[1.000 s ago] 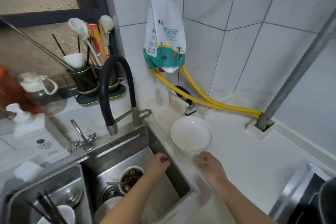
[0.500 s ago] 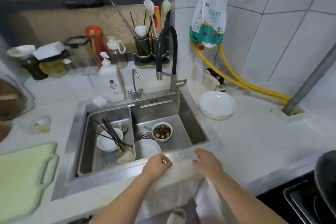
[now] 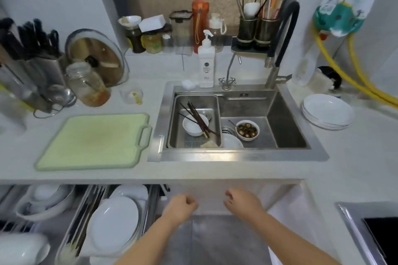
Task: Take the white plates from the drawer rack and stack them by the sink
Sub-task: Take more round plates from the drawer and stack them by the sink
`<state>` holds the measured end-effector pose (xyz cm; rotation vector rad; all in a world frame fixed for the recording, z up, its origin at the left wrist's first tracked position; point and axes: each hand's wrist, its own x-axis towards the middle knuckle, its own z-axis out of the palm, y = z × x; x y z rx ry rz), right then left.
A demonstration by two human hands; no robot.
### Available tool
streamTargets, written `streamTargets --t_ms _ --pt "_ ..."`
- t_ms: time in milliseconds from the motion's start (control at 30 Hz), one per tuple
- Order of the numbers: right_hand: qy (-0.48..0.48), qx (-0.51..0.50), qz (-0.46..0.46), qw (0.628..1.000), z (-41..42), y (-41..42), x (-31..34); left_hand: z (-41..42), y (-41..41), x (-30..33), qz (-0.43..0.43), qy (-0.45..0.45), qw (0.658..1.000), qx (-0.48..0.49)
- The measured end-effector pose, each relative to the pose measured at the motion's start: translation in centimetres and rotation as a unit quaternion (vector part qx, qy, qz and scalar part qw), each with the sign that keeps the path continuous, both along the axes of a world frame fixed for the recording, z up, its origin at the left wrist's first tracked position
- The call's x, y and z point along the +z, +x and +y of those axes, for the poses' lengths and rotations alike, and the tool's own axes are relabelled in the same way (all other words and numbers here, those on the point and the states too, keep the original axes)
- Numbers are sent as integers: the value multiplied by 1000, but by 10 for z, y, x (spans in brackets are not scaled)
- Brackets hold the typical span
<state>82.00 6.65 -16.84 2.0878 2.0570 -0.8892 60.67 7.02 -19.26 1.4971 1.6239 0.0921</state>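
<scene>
1. both hands are empty and low in the frame, in front of the cupboard below the sink (image 3: 280, 118); the left hand (image 3: 179, 205) has its fingers curled loosely together on nothing, and the right hand (image 3: 243, 201) has its fingers half curled, a little apart, also on nothing

2. a stack of white plates (image 3: 327, 112) already sits on the worktop (image 3: 355, 157) at centre right of the frame, just beside the sink's right rim

3. more white plates remain in the open drawer rack (image 3: 151, 204) at lower left; the nearest plate (image 3: 114, 221) leans tilted in its slot, with another plate's edge showing just behind it

4. by my reading this is the step between a drop-off and the next pick-up: the task is partly done and the hands are free for another plate

5. the next move calls for the left hand to reach left and down to the rack, take the near plate by its rim and lift it clear of the rack wires; a second hand under it would steady a smooth, possibly wet plate
</scene>
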Motion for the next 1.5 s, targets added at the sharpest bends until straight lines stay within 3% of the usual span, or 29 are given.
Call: streamTargets --t_ms 500,733,1100,1233,1500 --pt "-47 149 9 988 -36 -217 -26 -102 -226 -11 50 -47 977 203" --pt "-87 211 16 973 -32 -271 -38 -123 -268 -20 36 -76 954 288" --pt "-140 254 7 957 23 -318 -77 -95 -293 -42 -32 -86 887 452" --pt "-145 219 -1 965 39 -331 -95 -80 -302 -62 -25 -103 880 462" --pt "-184 180 -30 966 63 -352 -139 -46 -324 -109 26 -144 899 413"
